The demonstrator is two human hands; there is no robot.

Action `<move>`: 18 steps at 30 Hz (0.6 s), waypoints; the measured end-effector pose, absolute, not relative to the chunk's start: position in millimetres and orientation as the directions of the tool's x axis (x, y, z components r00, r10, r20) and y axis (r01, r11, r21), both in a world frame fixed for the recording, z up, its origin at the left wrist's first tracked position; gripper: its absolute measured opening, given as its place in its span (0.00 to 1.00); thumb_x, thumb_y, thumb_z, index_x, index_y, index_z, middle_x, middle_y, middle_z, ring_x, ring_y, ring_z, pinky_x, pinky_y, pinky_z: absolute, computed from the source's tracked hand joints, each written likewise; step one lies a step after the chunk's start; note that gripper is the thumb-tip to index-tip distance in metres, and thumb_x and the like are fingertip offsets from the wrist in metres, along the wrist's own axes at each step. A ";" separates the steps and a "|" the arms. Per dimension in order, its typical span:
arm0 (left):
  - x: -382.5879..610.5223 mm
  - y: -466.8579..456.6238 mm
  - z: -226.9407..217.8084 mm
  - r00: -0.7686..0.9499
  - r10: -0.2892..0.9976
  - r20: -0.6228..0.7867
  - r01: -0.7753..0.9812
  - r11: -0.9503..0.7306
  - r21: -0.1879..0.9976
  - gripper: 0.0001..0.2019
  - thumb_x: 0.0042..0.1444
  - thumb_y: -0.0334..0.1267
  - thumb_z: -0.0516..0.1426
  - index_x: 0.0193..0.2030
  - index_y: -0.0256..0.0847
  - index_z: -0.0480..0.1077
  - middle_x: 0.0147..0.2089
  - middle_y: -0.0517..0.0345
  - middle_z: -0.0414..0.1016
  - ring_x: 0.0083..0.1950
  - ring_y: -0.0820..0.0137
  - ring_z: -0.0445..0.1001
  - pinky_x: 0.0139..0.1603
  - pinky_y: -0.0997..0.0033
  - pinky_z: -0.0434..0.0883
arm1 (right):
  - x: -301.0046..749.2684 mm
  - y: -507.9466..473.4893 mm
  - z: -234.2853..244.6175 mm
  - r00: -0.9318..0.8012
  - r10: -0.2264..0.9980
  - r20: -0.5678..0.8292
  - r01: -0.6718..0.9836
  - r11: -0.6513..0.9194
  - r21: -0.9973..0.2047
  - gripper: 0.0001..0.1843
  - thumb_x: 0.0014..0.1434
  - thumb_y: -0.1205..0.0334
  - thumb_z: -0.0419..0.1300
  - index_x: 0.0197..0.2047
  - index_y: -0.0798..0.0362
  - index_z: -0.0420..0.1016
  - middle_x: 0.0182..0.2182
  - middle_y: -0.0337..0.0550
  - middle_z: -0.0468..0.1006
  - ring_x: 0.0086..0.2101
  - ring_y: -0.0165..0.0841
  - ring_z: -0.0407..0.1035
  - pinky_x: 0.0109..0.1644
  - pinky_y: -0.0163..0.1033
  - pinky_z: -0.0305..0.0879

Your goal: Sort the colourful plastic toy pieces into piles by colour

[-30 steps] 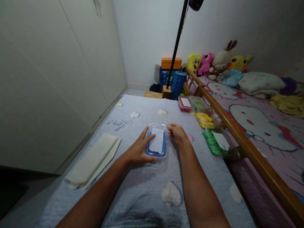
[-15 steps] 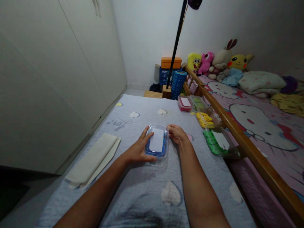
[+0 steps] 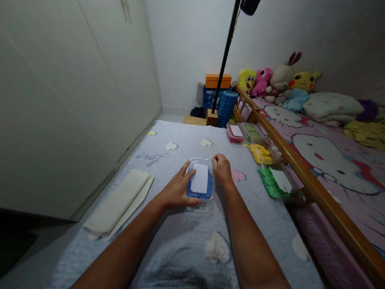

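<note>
One folded cream cloth [image 3: 120, 204] off to the left, then one clear rectangular plastic box [image 3: 200, 179] with blue contents, sitting between my left hand [image 3: 178, 189], gripping its left side, and my right hand [image 3: 221, 170], fingers pinching its right edge. Four more clear plastic boxes [image 3: 261, 154] run farther off, right side.

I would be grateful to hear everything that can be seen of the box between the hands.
The box is clear, apparently plastic, with rounded corners. Blue contents show beneath a white card; whether it is fully shut is unclear. It lies flat on the sheet, longer side pointing away from the camera. The left hand spans its left side, a fingertip at the card's edge; the right hand is at its far right corner.
</note>
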State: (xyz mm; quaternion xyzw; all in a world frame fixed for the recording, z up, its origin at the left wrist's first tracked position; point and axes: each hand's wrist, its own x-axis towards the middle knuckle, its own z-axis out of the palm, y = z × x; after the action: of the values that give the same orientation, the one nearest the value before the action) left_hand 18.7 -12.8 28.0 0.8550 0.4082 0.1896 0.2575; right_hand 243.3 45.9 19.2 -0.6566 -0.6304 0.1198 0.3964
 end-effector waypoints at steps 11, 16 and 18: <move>21.6 -15.4 42.5 0.576 0.816 0.052 0.678 -0.512 0.528 0.54 0.38 0.55 0.71 0.70 0.35 0.56 0.78 0.31 0.33 0.77 0.37 0.41 0.73 0.44 0.54 | 236.1 38.1 40.7 0.126 0.921 0.370 0.784 0.136 -0.605 0.07 0.60 0.66 0.53 0.31 0.49 0.67 0.31 0.45 0.75 0.34 0.37 0.67 0.40 0.39 0.58; 14.1 -15.1 38.8 0.590 0.807 0.036 0.642 -0.496 0.585 0.56 0.41 0.56 0.70 0.73 0.36 0.51 0.79 0.33 0.29 0.78 0.42 0.36 0.74 0.47 0.51 | 242.8 37.1 49.9 0.171 0.977 0.127 0.548 0.013 -0.837 0.05 0.59 0.61 0.55 0.31 0.50 0.69 0.23 0.39 0.73 0.25 0.33 0.67 0.33 0.38 0.58; 12.8 -15.0 33.4 0.589 0.807 0.040 0.611 -0.478 0.631 0.57 0.42 0.56 0.70 0.74 0.36 0.49 0.79 0.33 0.26 0.78 0.43 0.34 0.75 0.47 0.51 | 246.8 36.2 49.6 0.151 0.988 0.018 0.454 -0.053 -0.890 0.06 0.55 0.58 0.60 0.33 0.50 0.71 0.22 0.36 0.72 0.23 0.32 0.66 0.30 0.37 0.58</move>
State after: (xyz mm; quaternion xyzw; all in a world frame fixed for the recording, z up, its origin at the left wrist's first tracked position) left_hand 12.8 -15.0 33.4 0.8428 0.4206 0.1686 0.2904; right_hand 246.8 36.2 49.6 -0.6441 -0.5597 0.3338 0.4005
